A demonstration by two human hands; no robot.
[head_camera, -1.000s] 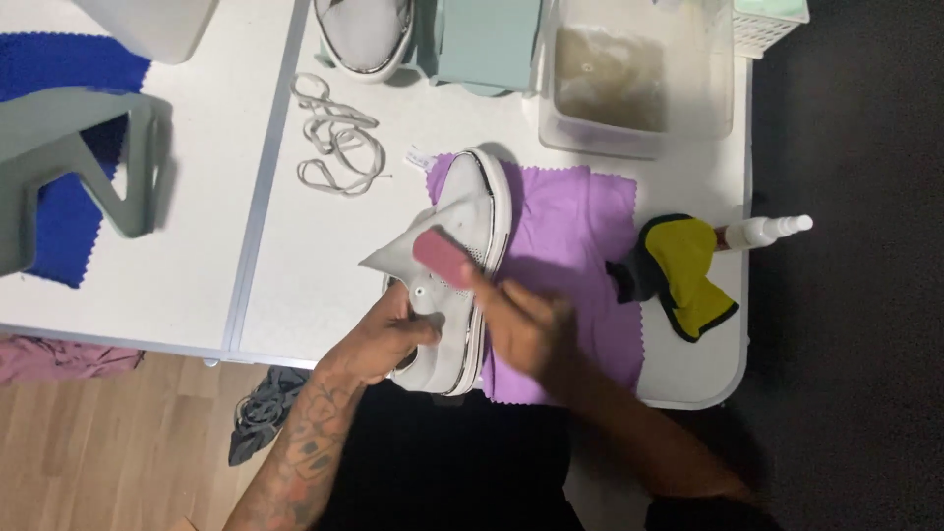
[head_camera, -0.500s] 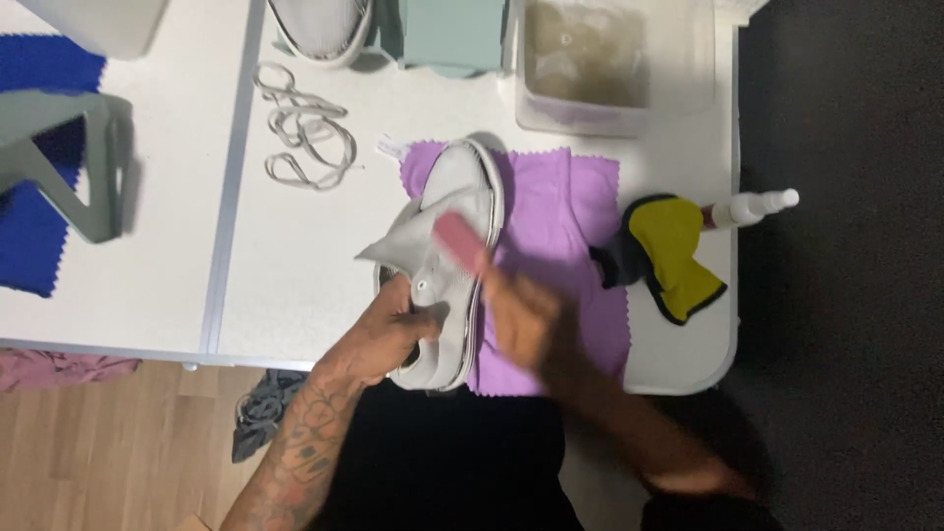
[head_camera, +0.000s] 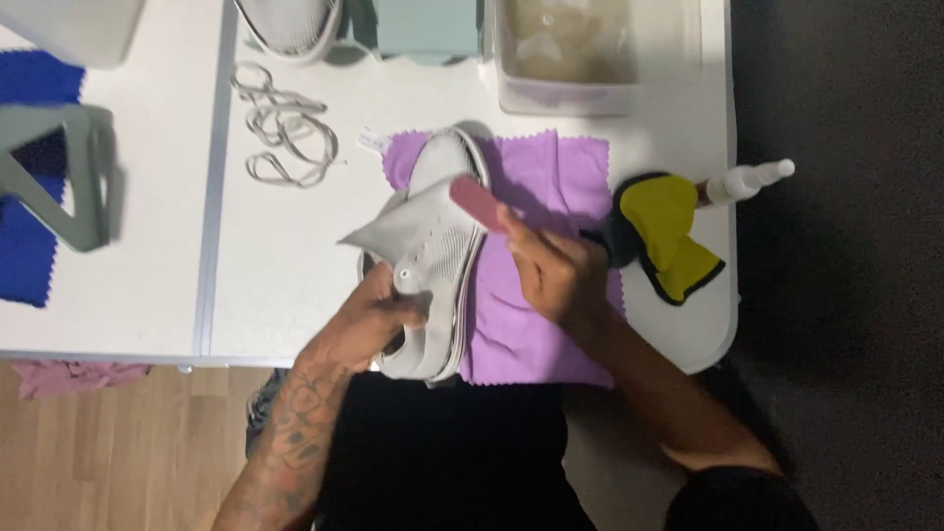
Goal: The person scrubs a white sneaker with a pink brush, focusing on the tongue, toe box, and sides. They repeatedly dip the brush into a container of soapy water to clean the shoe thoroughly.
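A pale grey sneaker (head_camera: 433,251) without laces lies on its side on a purple cloth (head_camera: 551,187) near the table's front edge. My left hand (head_camera: 369,320) grips the shoe at its heel opening and holds it steady. My right hand (head_camera: 556,270) holds a small pink pad (head_camera: 479,202) and presses it against the shoe's upper, near the sole. The shoe's tongue flap sticks out to the left.
Loose white laces (head_camera: 285,138) lie to the left. A clear tub of murky water (head_camera: 570,49) stands at the back. A yellow and black cloth (head_camera: 669,231) and a small white spray bottle (head_camera: 747,182) lie at the right. Another sneaker (head_camera: 285,20), a grey stand (head_camera: 59,177) and a blue cloth (head_camera: 29,256) lie further off.
My right hand has slid the pink pad along the shoe's side, from the middle toward the toe end. The left hand keeps its grip. The view has shifted slightly.
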